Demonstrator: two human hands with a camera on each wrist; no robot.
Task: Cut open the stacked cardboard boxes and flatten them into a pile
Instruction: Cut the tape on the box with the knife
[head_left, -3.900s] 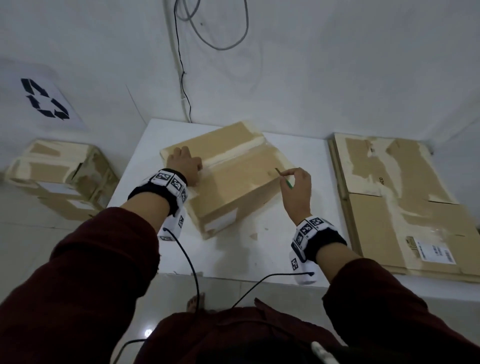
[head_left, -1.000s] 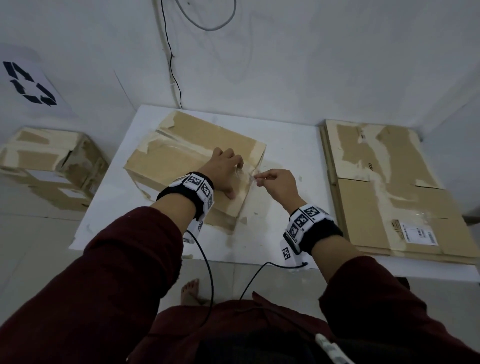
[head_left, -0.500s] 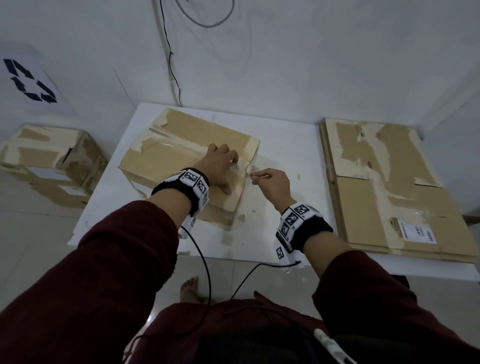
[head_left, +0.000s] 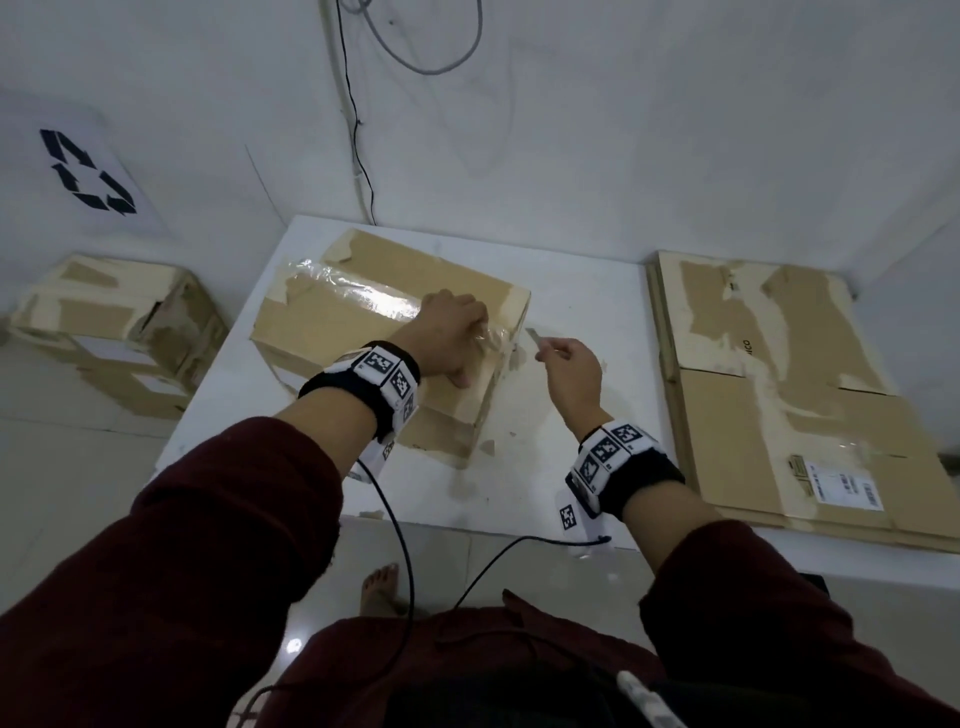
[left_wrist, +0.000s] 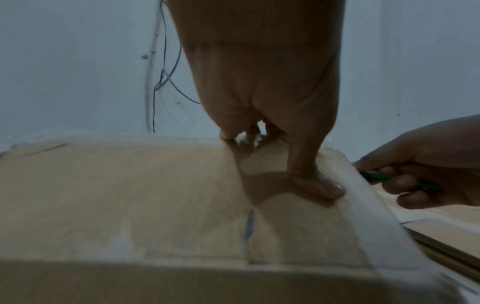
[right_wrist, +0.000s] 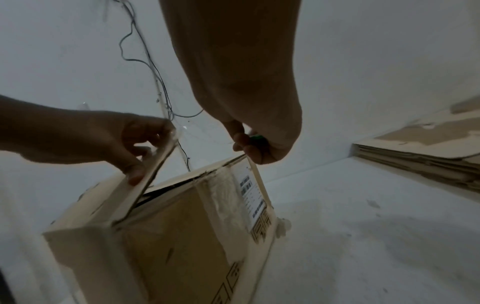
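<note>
— Any writing I can read from here?

— Only "ICO", printed sideways on the top sheet of the flattened cardboard pile (head_left: 779, 374) to my right.

— Signs?

— A black recycling symbol (head_left: 85, 174) on the left wall.

— Labels?

— Barcoded white shipping label (head_left: 847, 486) on that pile, another (right_wrist: 253, 197) on my box (head_left: 363, 322); print too small.

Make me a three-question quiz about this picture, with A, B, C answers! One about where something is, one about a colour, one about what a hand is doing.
1. Where is the pile of flattened cardboard?
A. On the table's right side
B. On the floor
C. Under the box

2. What colour is the cutter handle?
A. Red
B. Green
C. Yellow

3. What is the left hand doing?
A. Hanging idle
B. Holding the cutter
C. Gripping a flap of the box

Answers:
1 A, it lies on the white table, right of the box.
2 B, green shows between the right hand's fingers.
3 C, its fingers curl round the lifted flap edge.
</note>
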